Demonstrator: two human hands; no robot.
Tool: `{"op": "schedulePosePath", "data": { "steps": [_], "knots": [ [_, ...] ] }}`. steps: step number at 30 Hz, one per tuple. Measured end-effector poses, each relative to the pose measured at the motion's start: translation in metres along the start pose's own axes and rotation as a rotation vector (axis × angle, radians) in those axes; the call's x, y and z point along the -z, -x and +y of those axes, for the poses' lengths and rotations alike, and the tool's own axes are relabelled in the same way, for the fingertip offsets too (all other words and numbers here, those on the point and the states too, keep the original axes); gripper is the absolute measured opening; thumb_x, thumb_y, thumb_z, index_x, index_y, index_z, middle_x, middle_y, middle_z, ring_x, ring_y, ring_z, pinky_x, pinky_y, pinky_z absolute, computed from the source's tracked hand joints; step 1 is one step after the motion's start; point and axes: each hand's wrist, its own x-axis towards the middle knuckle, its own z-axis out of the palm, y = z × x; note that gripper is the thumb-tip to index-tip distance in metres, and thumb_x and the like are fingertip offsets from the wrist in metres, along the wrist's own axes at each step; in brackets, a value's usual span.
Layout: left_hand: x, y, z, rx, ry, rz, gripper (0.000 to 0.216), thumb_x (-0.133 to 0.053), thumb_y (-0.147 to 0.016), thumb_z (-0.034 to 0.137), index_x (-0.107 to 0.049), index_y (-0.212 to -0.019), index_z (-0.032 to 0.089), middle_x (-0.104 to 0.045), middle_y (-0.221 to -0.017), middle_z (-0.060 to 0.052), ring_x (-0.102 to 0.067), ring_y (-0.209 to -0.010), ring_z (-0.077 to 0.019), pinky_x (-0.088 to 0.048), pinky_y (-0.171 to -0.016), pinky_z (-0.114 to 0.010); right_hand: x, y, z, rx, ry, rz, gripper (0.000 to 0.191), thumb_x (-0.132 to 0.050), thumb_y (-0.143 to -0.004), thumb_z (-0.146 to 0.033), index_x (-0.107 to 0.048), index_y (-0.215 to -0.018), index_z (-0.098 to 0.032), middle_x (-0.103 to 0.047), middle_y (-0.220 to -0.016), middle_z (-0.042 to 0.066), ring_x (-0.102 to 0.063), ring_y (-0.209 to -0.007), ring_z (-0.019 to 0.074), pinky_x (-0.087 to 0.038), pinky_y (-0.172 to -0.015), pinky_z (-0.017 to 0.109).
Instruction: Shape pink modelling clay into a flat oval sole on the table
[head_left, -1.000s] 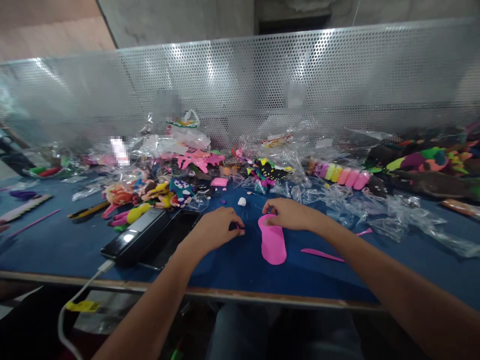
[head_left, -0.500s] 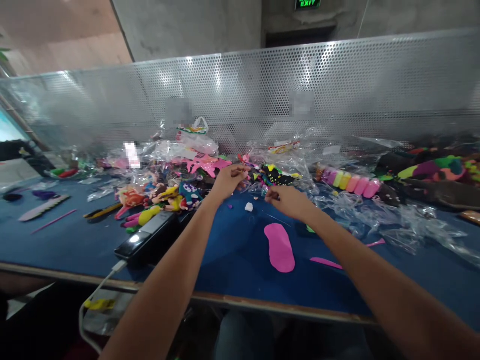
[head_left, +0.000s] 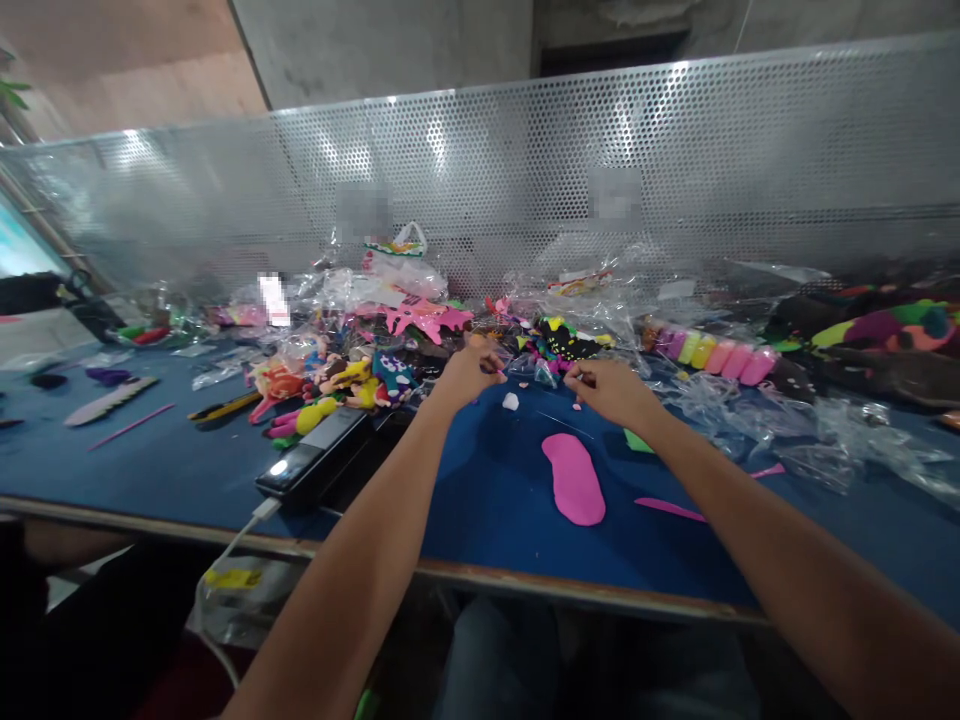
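Note:
Fingers curled together, my left hand hovers over the far part of the blue table, just left of a small white lump. A tiny pink speck seems to show at its fingertips, too small to name. To the right of the lump, my right hand is closed in a pinch; whatever is in it is hidden. Right below those fingers lies a small pink bit. A flat, long, rounded pink clay piece rests on the table nearer to me. Beside it, partly under my right forearm, is a pink modelling tool.
Left of my left forearm lies a black power bank or phone with a white cable. Behind it are colourful clay figures. Clear plastic bags and a row of coloured clay blocks spread right. A perforated metal screen stands behind.
The view has shifted slightly. My left hand has come a little nearer to me, and my right hand has moved right. The small pink bit under my right fingers now shows.

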Motion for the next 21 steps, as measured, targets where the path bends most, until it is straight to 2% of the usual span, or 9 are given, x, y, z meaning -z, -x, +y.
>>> {"op": "schedulePosePath", "data": {
  "steps": [4,8,10,16,19,21],
  "knots": [
    [-0.004,0.002,0.002,-0.005,-0.064,0.034,0.007,-0.072,-0.07,0.019,-0.068,-0.076,0.018,-0.07,-0.08,-0.001,-0.063,-0.078,-0.0162,-0.048,-0.073,-0.026,0.002,0.001,0.001,-0.06,0.081,0.013,0.019,-0.049,-0.087,-0.03,-0.066,-0.088,-0.021,-0.072,-0.077,0.004,-0.064,-0.072,0.019,-0.04,-0.061,0.027],
    [-0.006,0.0,-0.002,-0.024,-0.014,0.157,0.004,-0.069,-0.072,0.018,-0.066,-0.074,0.017,-0.071,-0.083,-0.002,-0.064,-0.078,-0.0161,-0.047,-0.072,-0.026,0.002,0.0,0.003,-0.093,0.126,0.011,0.019,-0.049,-0.087,-0.029,-0.066,-0.088,-0.021,-0.072,-0.081,0.005,-0.064,-0.072,0.0191,-0.039,-0.059,0.026],
    [-0.007,-0.001,-0.004,-0.027,-0.008,0.178,0.006,-0.07,-0.071,0.02,-0.065,-0.072,0.017,-0.071,-0.081,-0.002,-0.064,-0.078,-0.0162,-0.047,-0.072,-0.025,0.0,0.0,0.004,-0.085,0.128,0.006,0.019,-0.049,-0.087,-0.029,-0.066,-0.087,-0.022,-0.073,-0.084,0.005,-0.064,-0.074,0.019,-0.039,-0.06,0.026],
    [-0.009,0.001,-0.008,0.042,-0.075,0.038,0.014,-0.076,-0.069,0.03,-0.067,-0.07,0.018,-0.07,-0.074,-0.001,-0.065,-0.074,-0.0173,-0.047,-0.068,-0.026,-0.003,0.0,0.005,-0.084,0.12,-0.009,0.02,-0.049,-0.087,-0.032,-0.067,-0.087,-0.023,-0.073,-0.087,0.004,-0.064,-0.076,0.019,-0.04,-0.062,0.026],
    [-0.011,0.0,-0.011,0.067,-0.089,0.039,0.005,-0.071,-0.073,0.023,-0.07,-0.077,0.019,-0.072,-0.08,-0.002,-0.066,-0.079,-0.0175,-0.048,-0.073,-0.026,-0.003,0.001,0.002,-0.081,0.12,-0.02,0.019,-0.049,-0.087,-0.031,-0.067,-0.088,-0.023,-0.073,-0.081,0.003,-0.064,-0.076,0.0191,-0.039,-0.061,0.027],
    [-0.012,-0.002,-0.015,0.078,-0.086,0.048,0.01,-0.068,-0.074,0.017,-0.072,-0.083,0.019,-0.073,-0.085,-0.002,-0.067,-0.079,-0.0168,-0.049,-0.075,-0.025,-0.003,0.002,0.0,-0.072,0.116,-0.027,0.019,-0.048,-0.088,-0.03,-0.066,-0.087,-0.023,-0.073,-0.078,0.002,-0.065,-0.077,0.0193,-0.039,-0.061,0.027]
  ]
}}
